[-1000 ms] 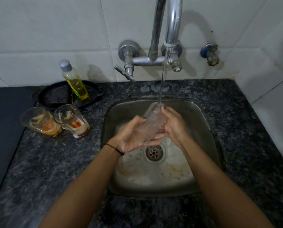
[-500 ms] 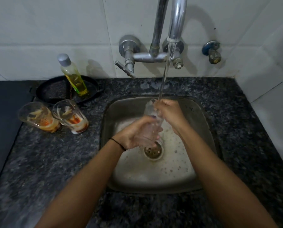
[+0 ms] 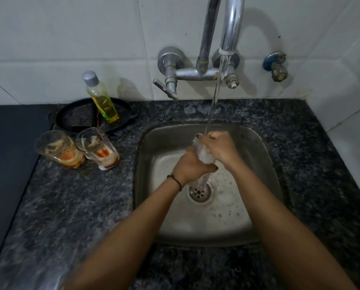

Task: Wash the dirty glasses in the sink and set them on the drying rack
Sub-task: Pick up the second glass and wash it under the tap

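Note:
Over the steel sink I hold a clear glass under the running tap water. My left hand grips its lower part from the left. My right hand is wrapped over its upper part and rim, where the stream lands. Only a strip of the glass shows between the two hands. Two dirty glasses stand on the counter to the left of the sink: one with orange residue, the other with red and white residue.
A chrome wall tap runs above the sink. A bottle of yellow liquid stands by a black round pan at the back left. Dark granite counter surrounds the sink. A tiled wall corner closes the right side.
The glass has gone from tilted to nearly upright. My right hand moved from its side up over the rim. My left hand closed tighter round the lower part. Water has spread across the sink floor.

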